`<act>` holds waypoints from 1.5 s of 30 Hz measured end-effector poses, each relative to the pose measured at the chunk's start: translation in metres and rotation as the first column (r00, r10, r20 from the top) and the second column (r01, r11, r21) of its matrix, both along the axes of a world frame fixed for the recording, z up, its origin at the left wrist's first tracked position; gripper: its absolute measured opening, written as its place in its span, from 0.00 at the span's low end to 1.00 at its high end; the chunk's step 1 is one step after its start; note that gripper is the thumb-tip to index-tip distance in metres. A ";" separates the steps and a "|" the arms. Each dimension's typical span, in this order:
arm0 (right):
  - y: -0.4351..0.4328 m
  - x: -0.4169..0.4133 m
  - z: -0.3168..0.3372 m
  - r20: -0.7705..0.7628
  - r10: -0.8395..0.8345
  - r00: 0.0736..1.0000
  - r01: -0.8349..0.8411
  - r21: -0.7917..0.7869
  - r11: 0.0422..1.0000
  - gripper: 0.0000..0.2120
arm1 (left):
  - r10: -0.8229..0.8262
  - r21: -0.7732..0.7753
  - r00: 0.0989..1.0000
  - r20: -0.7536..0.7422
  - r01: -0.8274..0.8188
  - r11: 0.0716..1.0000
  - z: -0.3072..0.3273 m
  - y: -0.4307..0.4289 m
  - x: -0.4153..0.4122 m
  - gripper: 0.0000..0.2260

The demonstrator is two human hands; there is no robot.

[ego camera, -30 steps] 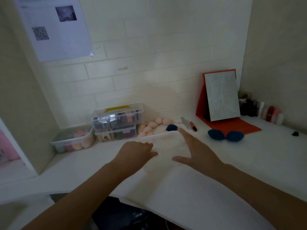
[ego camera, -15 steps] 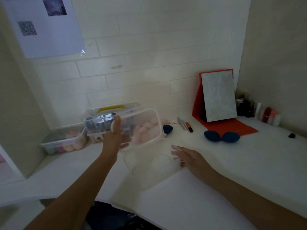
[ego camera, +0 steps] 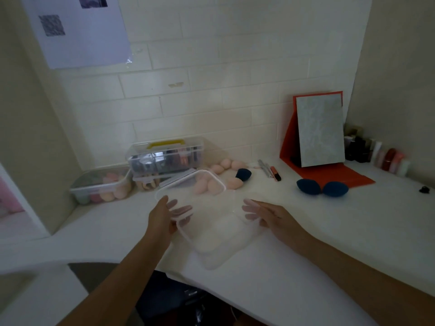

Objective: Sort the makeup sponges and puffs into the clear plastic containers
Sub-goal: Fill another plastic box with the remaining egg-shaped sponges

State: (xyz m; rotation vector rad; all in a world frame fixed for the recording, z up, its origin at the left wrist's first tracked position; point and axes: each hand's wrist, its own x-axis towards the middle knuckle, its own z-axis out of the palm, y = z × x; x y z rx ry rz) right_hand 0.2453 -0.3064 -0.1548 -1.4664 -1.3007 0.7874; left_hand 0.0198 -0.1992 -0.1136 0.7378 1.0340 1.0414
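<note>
- My left hand (ego camera: 162,220) grips the tilted clear lid (ego camera: 183,191) by its near edge; the slick plastic could slip onto the pink sponges (ego camera: 226,164) behind.
- My right hand (ego camera: 270,215), fingers straight, rests against the open clear container (ego camera: 211,236); a nudge could push it off the counter (ego camera: 329,231) front.
- The blue sponges (ego camera: 308,187) lie well apart to the right.

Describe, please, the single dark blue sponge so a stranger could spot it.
Start at the red-framed mirror. Left of it, past the slim tubes, lie pink sponges. The dark blue sponge sits among them, alone, unlike the blue pair before the mirror.
</note>
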 end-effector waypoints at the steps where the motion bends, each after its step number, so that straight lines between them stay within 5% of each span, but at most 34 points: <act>1: 0.002 -0.003 -0.001 0.002 -0.009 1.000 0.009 0.017 1.000 0.16 | -0.002 0.030 1.000 -0.006 0.002 1.000 -0.002 -0.001 -0.001 0.15; 9: 0.043 -0.032 -0.007 -0.069 0.044 0.997 -0.039 0.073 0.997 0.15 | 0.113 0.238 0.986 -0.124 -0.081 0.968 -0.024 -0.022 -0.018 0.08; 12: 0.062 -0.040 -0.006 -0.031 0.076 0.997 -0.074 0.066 0.995 0.13 | 0.156 0.257 0.985 -0.069 -0.133 0.957 -0.019 -0.005 -0.034 0.13; 14: 0.078 -0.037 -0.003 0.089 -0.045 0.995 0.034 0.118 0.992 0.14 | 0.147 0.271 0.987 -0.063 -0.124 0.955 -0.017 0.007 -0.043 0.14; 18: 0.115 -0.012 0.000 0.565 -0.412 0.715 0.252 0.341 0.906 0.14 | 0.104 0.299 0.989 -0.106 -0.068 0.952 -0.013 0.027 -0.056 0.13; 25: 0.145 -0.001 -0.008 0.849 -0.311 0.427 0.217 0.238 0.947 0.25 | -0.033 0.263 0.997 -0.068 0.050 0.964 -0.023 0.054 -0.065 0.11; 27: 0.148 0.003 -0.012 0.831 -0.304 0.466 0.221 0.223 0.949 0.24 | -0.050 0.254 0.997 -0.059 0.064 0.965 -0.025 0.057 -0.063 0.11; 32: 0.147 0.007 0.010 0.518 -0.394 0.759 0.232 0.350 0.908 0.16 | -0.060 0.294 0.998 -0.032 0.067 0.953 -0.031 0.068 -0.052 0.11; 37: 0.123 -0.027 0.078 0.196 0.061 0.979 -0.122 0.320 0.940 0.07 | -0.107 0.332 0.991 -0.079 0.127 0.935 -0.035 0.073 -0.046 0.10; 39: 0.109 -0.052 0.096 0.296 0.248 0.922 -0.304 0.161 0.939 0.07 | -0.116 0.339 0.990 -0.086 0.138 0.931 -0.035 0.074 -0.042 0.09; 42: 0.102 -0.088 0.098 0.580 0.303 0.756 -0.325 -0.068 0.943 0.21 | -0.148 0.364 0.980 -0.131 0.186 0.913 -0.035 0.070 -0.039 0.15; 45: 0.108 -0.112 0.086 0.695 0.348 0.629 -0.371 -0.125 0.920 0.13 | -0.137 0.414 0.973 -0.188 0.205 0.887 -0.036 0.065 -0.037 0.08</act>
